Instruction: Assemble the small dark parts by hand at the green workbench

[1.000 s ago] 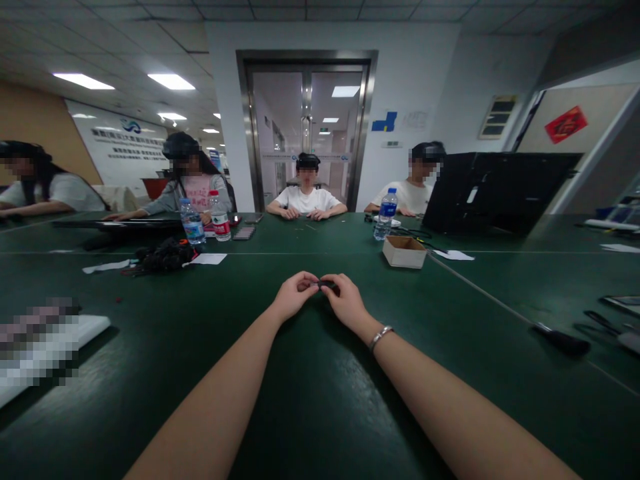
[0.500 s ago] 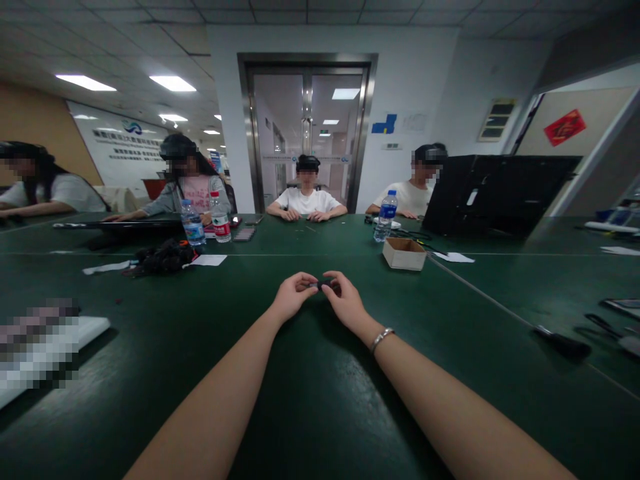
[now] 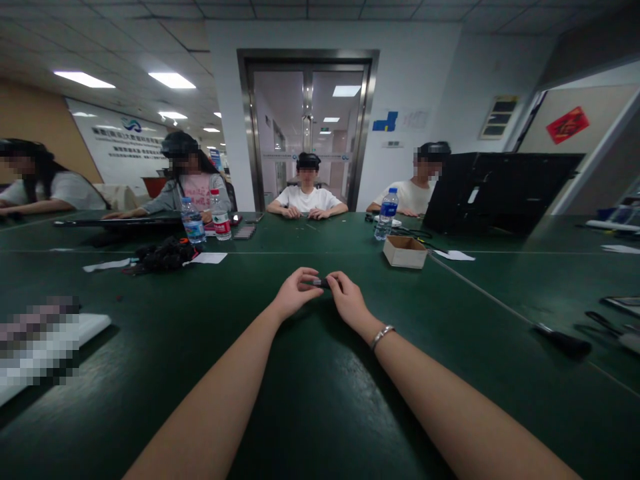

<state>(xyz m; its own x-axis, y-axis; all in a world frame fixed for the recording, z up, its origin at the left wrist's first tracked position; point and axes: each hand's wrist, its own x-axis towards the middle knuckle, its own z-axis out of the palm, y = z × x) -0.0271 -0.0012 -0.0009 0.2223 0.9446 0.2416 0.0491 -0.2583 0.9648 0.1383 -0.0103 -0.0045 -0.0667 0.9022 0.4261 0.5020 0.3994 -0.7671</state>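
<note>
Pinching dark piece (image 3: 323, 283) in right hand (image 3: 351, 301)

Pressing right thumb and fingers together on one end, over the table (image 3: 320, 407); curving left hand (image 3: 291, 295) around the other end, thumb and fingers spread, contact there unclear. Beyond the grip to the left, black bundle (image 3: 163, 257) and paper (image 3: 210, 258), with two bottles (image 3: 221, 217) behind. Well to the right and nearer, brush (image 3: 565, 341); beyond, monitor (image 3: 505, 193). Beyond the grip to the right, open box (image 3: 405, 257), floor hidden, with another bottle (image 3: 387, 213) behind. Compared with half a second ago, showing more of the piece, with right fingertips closer together
</note>
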